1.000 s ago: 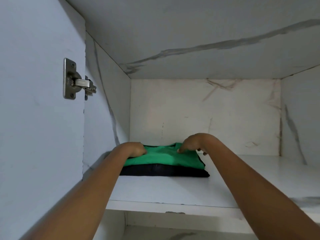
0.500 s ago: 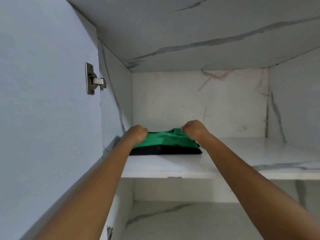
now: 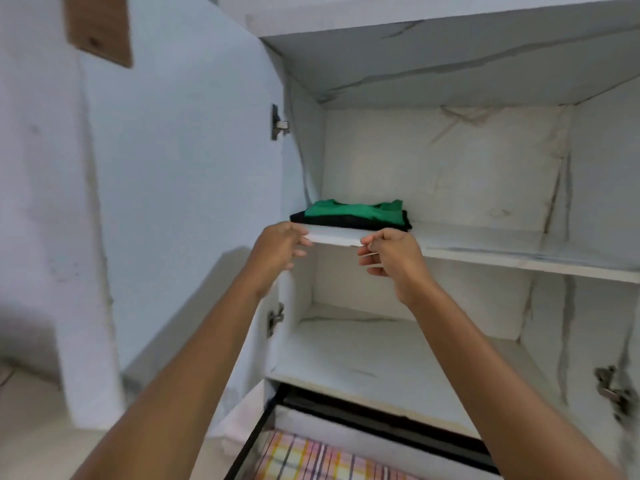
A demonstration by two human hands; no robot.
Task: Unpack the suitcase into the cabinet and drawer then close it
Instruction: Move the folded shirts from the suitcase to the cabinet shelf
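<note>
Open white cabinet (image 3: 450, 64) of smooth flat panels, streaked with grey marble-like veins. On its upper shelf (image 3: 502, 251), towards the left rear, a soft folded green garment (image 3: 353, 212) stacked flat on a folded black garment (image 3: 346, 222), both neat rectangles. Just in front of the shelf's front edge, left hand (image 3: 280, 247) and right hand (image 3: 391, 254), bare, fingers loosely curled, gripping nothing; touching the edge or not, impossible to tell through the blur. To the left, a plain pale door (image 3: 190, 168) standing wide, with a metal hinge (image 3: 277, 123) at its inner edge. Below the lower compartment, a pulled-out drawer (image 3: 381, 415) with a dark rim, holding checked fabric (image 3: 311, 459) in pink, yellow and white. Top left, a flat brown board (image 3: 98, 26).
</note>
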